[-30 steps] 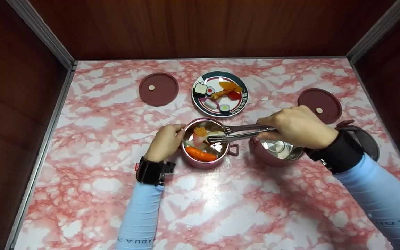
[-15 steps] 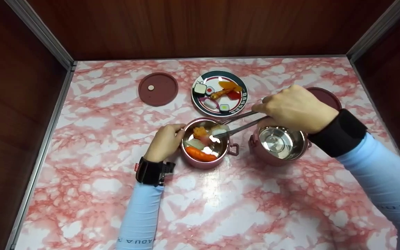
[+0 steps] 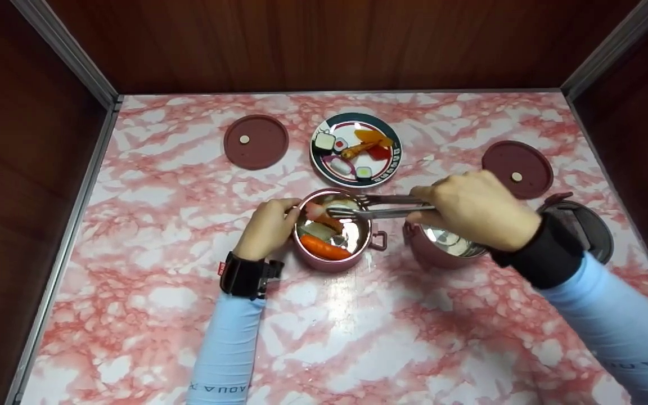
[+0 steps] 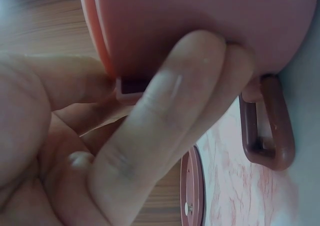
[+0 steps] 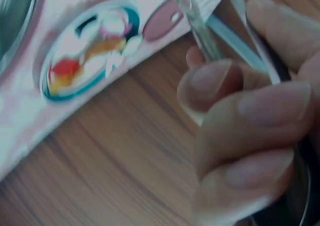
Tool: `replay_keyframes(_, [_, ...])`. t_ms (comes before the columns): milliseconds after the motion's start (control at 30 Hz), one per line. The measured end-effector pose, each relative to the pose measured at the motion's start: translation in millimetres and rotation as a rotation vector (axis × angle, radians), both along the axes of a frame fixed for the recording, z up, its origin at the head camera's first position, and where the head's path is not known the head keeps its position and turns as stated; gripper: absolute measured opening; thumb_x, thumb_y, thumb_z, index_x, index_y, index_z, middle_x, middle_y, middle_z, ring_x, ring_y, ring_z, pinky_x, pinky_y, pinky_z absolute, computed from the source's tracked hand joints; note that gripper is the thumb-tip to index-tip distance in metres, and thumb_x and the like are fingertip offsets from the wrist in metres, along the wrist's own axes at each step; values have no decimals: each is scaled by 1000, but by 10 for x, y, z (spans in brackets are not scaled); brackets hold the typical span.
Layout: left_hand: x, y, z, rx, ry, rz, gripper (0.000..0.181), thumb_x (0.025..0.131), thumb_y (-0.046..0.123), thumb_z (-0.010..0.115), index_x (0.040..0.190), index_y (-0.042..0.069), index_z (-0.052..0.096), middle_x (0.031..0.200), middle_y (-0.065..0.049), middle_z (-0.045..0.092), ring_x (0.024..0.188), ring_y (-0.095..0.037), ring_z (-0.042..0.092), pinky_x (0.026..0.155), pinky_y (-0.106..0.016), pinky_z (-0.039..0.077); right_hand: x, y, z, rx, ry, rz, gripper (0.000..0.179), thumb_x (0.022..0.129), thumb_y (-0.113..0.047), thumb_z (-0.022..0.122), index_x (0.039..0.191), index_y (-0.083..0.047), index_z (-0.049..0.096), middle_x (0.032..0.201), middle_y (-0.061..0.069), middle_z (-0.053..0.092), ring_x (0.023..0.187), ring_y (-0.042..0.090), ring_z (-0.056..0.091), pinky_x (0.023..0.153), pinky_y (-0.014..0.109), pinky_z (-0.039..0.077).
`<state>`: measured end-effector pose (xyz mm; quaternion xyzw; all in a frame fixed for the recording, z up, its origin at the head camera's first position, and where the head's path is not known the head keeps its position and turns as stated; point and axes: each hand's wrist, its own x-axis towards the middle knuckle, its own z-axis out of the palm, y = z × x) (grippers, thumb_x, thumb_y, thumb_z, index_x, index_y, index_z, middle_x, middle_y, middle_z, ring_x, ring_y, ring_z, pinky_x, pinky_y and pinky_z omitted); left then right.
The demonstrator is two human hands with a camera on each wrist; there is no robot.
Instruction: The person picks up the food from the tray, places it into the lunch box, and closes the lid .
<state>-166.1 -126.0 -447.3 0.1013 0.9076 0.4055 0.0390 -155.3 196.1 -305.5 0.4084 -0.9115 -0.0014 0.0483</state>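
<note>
My left hand (image 3: 265,228) holds the left side of a small pink pot (image 3: 329,264); in the left wrist view its fingers curl at the side handle (image 4: 122,90) and lie against the wall. A carrot (image 3: 324,248) lies at the near side of the pot, with pale and pinkish food pieces (image 3: 315,211) behind it. My right hand (image 3: 473,208) grips metal tongs (image 3: 397,213), their fork-like tips spread inside the pot at the pieces. A second pink pot (image 3: 439,256), partly under my right hand, shows a shiny bare inside.
Behind the pots sits a plate (image 3: 358,185) with sushi and other food pieces. Round dark-red lids lie at the back left (image 3: 259,149) and right (image 3: 512,160). A dark round vessel (image 3: 602,233) stands at the right, partly behind my wrist. Wooden walls edge the table (image 3: 161,315).
My right hand rose with the tongs tilted, then came down again over the pot. The pieces inside shifted, the pinkish one toward the back left. My left hand stayed in place.
</note>
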Motion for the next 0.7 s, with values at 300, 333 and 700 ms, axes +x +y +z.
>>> replay_keyframes(300, [1, 2, 1, 1, -9, 3, 29, 100, 8, 53, 124, 3, 68, 113, -10, 70, 97, -21, 61, 88, -38, 49, 63, 74, -292, -105, -118, -51, 24, 90, -45, 71, 79, -25, 65, 66, -7, 55, 59, 15, 56, 46, 39, 45])
replay_keyframes(333, [0, 3, 2, -1, -13, 5, 30, 100, 9, 52, 125, 3, 68, 114, -10, 70, 98, -21, 61, 88, -38, 49, 60, 84, -305, -102, -125, -51, 23, 90, -44, 71, 80, -25, 66, 66, -7, 55, 59, 15, 57, 46, 39, 45])
replay_keyframes(700, [1, 8, 5, -11, -33, 8, 31, 101, 11, 52, 127, 3, 67, 123, -12, 67, 116, -24, 61, 101, -41, 47, -4, 52, -201, 18, -189, -98, 23, 87, -43, 75, 80, -24, 64, 68, -6, 57, 57, 15, 54, 44, 37, 41])
